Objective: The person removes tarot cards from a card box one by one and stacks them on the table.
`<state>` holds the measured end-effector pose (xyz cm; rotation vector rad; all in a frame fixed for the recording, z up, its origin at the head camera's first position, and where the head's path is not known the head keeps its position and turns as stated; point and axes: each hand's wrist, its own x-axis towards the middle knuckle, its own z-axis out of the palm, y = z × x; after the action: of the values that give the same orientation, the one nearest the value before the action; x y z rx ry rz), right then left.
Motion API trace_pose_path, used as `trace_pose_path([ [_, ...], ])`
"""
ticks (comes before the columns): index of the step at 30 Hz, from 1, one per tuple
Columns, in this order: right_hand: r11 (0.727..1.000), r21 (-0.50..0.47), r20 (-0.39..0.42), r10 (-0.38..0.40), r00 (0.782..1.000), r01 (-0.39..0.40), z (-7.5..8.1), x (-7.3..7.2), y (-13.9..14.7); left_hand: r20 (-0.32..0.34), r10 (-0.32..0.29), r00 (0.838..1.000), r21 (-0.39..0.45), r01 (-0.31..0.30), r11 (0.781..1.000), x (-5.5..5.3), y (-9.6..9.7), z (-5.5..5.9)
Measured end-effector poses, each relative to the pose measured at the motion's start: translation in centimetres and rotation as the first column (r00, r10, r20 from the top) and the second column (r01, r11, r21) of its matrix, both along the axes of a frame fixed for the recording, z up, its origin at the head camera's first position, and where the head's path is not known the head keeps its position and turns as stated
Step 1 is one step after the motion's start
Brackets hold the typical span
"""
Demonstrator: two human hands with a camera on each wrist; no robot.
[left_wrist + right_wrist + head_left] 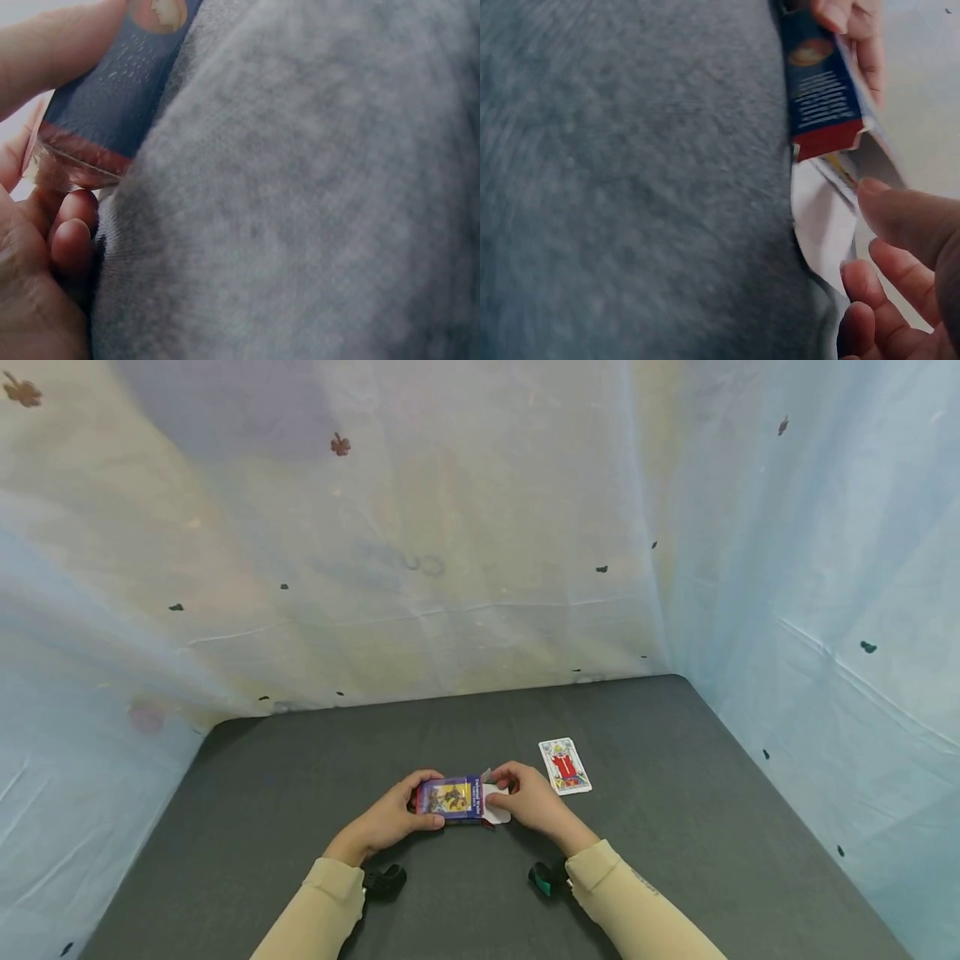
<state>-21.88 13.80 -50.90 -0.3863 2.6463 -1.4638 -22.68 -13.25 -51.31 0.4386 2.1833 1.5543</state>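
A purple-blue tarot card box with a yellow picture lies on its side across the middle, its right end open. My left hand grips its closed left end, thumb on the near side and fingers on the far side. In the left wrist view, clear wrap covers the red end of the box. At the open end my right hand holds the white flap with curled fingers, thumb by the opening. A yellow-edged sliver shows inside the mouth. To the right lies a tarot card or stack, red figure up.
A dark grey cloth-covered table lies under everything. Pale patterned curtains hang behind it and along both sides. Black bands with modules sit under both wrists, close to the table.
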Motion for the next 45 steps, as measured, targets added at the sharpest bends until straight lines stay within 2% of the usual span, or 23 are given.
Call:
trace_pose_path([
  [3, 1.0, 0.018, -0.006, 0.004, 1.0, -0.004, -0.1, -0.1, -0.3, -0.016, -0.004, 1.0, -0.006, 0.004, 1.0, -0.5, -0.2, -0.9],
  [6, 0.998, 0.061, -0.019, 0.002, 1.0, -0.001, -0.2, -0.3, -0.6, -0.022, -0.008, 1.0, -0.005, 0.008, 1.0, -0.7, -0.3, -1.2],
  [12, 0.986, 0.161, -0.049, -0.023, 0.999, 0.031, -0.6, -0.6, -1.6, -0.02, -0.008, 1.0, -0.01, 0.008, 1.0, -0.5, -0.3, -1.0],
  [20, 0.958, 0.273, -0.129, -0.054, 0.99, 0.088, -0.8, -0.7, -2.5, -0.022, -0.013, 1.0, -0.015, 0.013, 1.0, -0.4, -0.3, -0.9],
  [30, 0.967, 0.238, -0.108, -0.069, 0.992, 0.093, -0.6, -0.4, -2.3, -0.025, -0.01, 1.0, -0.016, 0.01, 1.0, -0.5, -0.3, -1.2],
  [36, 0.969, 0.216, -0.132, -0.091, 0.987, 0.118, -0.7, -0.1, -2.3, -0.022, -0.021, 1.0, -0.011, 0.02, 1.0, -0.6, -0.3, -1.3],
  [39, 0.97, 0.202, -0.13, -0.107, 0.986, 0.132, -0.7, -0.1, -2.3, -0.017, -0.023, 1.0, -0.005, 0.023, 1.0, -0.6, -0.3, -0.9],
  [45, 0.973, 0.189, -0.114, -0.116, 0.987, 0.136, -0.8, -0.1, -2.1, -0.024, -0.033, 0.999, 0.001, 0.033, 0.999, 0.5, 0.1, 1.3],
])
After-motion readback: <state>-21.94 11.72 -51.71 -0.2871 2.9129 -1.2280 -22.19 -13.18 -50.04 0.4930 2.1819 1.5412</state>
